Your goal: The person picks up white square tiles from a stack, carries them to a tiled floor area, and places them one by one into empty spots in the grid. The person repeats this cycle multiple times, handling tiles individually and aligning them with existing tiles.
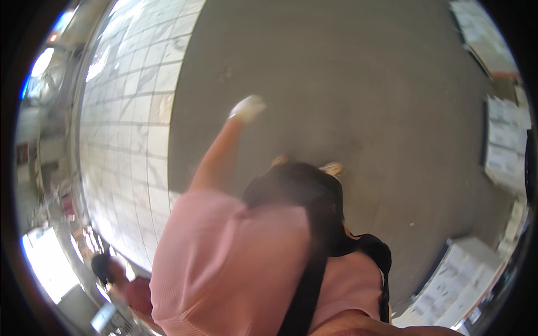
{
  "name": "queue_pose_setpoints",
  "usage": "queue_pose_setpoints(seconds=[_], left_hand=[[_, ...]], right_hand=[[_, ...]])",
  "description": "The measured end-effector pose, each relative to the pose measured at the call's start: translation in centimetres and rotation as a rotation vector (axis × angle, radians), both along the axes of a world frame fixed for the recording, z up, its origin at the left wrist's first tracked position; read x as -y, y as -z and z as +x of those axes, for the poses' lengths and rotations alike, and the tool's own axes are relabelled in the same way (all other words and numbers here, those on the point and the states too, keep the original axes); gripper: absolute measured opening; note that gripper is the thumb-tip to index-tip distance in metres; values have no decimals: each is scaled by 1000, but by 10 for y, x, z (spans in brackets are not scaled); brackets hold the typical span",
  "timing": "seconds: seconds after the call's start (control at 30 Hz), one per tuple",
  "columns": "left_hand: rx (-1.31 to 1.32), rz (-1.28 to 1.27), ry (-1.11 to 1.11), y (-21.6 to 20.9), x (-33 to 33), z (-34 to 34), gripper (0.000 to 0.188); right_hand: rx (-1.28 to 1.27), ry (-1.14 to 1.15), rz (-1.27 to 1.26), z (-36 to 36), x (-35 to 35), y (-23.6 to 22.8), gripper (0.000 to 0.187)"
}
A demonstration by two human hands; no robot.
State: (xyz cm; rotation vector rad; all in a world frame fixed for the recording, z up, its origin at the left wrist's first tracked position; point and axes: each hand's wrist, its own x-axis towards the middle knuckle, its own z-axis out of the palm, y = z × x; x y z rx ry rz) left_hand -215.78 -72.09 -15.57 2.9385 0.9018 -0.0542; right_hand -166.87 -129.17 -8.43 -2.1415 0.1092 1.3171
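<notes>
My left hand (248, 108) wears a white glove and reaches forward at the end of my bare forearm, above the grey floor (314, 78). It is blurred, so how its fingers are held does not show, and no object can be made out in it. My right hand is out of sight. A pink ribbed short-sleeved top (224, 269) covers my body, with a black strap (305, 288) across it. Below show dark clothing (297, 187) and a light shoe (332, 168).
Left of me runs a long surface of pale marbled tiles (131, 131). White stacks (507, 137) stand along the right side, with another stack (462, 280) at lower right. A person in a dark cap and reddish top (139, 295) is at lower left.
</notes>
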Motion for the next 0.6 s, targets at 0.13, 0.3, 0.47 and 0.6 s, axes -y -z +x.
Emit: queue_pose_setpoints(seconds=[0.13,0.3,0.47,0.6], left_hand=[[368,-1012,-863,-38,26,126,54],[268,-979,-867,-27,79,194,53],[79,-882,-1068,20,160,169,52],[14,-881,-1245,-7,229,173,41]], right_hand=[[-41,-35,-6,89,-24,-12,48],[-10,-59,-60,256,-53,-45,45],[98,-43,-83,448,-127,-74,43],[221,-36,44,562,-257,-101,41]])
